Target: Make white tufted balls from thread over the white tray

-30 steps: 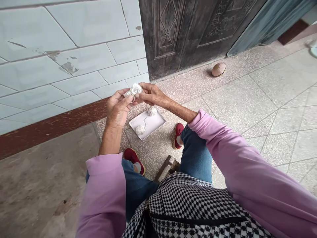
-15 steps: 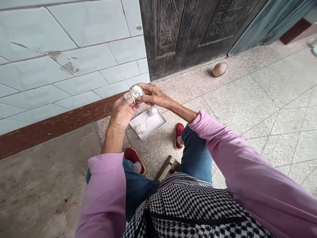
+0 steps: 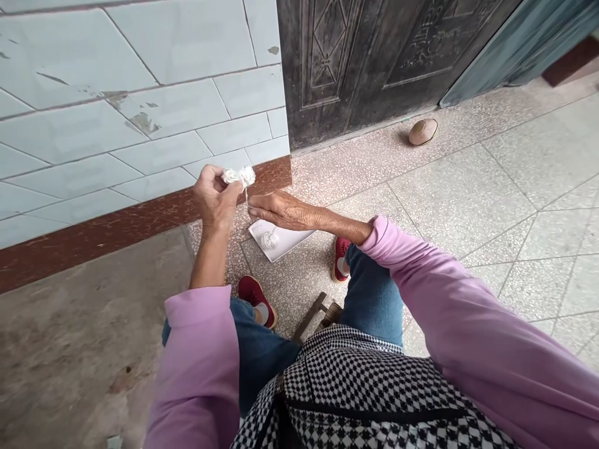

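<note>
My left hand (image 3: 213,198) is raised in front of the wall and pinches a small white ball of thread (image 3: 239,176) at its fingertips. A thin thread (image 3: 246,196) runs down from the ball to my right hand (image 3: 281,214), whose fingers are drawn together on the strand just below. Under my right hand a white tray (image 3: 291,238) lies on the floor with another white thread ball (image 3: 269,239) on it. The far part of the tray is hidden by my right hand.
A tiled wall (image 3: 116,118) with a red-brown skirting stands at the left, a dark carved door (image 3: 374,56) ahead. A round brownish object (image 3: 423,131) lies by the door. My red shoes (image 3: 255,298) rest on the speckled floor, and a wooden stool edge (image 3: 318,312) shows between my knees.
My left hand moved left and up with the thread ball. My right hand let go of the ball, dropped lower and now holds the strand over the tray.
</note>
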`<state>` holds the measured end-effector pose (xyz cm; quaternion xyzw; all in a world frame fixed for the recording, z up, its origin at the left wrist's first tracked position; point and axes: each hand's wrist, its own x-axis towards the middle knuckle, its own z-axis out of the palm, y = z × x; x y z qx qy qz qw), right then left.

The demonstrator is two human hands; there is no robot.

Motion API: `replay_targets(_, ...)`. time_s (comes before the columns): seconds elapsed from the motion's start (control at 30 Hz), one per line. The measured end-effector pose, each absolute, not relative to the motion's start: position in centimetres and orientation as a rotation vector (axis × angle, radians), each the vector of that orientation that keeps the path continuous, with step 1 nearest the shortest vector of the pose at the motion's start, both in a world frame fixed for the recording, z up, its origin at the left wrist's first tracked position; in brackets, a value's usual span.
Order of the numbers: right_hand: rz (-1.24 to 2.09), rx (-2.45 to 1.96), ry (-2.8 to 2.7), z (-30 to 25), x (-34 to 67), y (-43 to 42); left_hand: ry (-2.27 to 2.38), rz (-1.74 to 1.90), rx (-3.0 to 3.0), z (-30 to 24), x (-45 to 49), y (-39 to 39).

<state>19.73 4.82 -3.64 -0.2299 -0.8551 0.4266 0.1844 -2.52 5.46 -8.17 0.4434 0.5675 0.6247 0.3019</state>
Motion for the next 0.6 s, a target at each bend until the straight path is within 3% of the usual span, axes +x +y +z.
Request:
replay_targets(0.2, 1.092, -0.75, -2.107, -3.5, 21.4, 9.2, 1.351, 1.27, 1.437, -7.1, -2.1, 2.9)
replay_targets(0.4, 1.211, -0.763, -2.087, -7.1, 21.0, 11.4, 1.002, 1.431, 1.102, -6.5, -1.6, 2.7)
replay_targets(0.6, 1.292, -0.519, -2.373, -6.1, 19.3, 6.6, 1.315, 1.598, 1.065, -7.5, -3.3, 4.6)
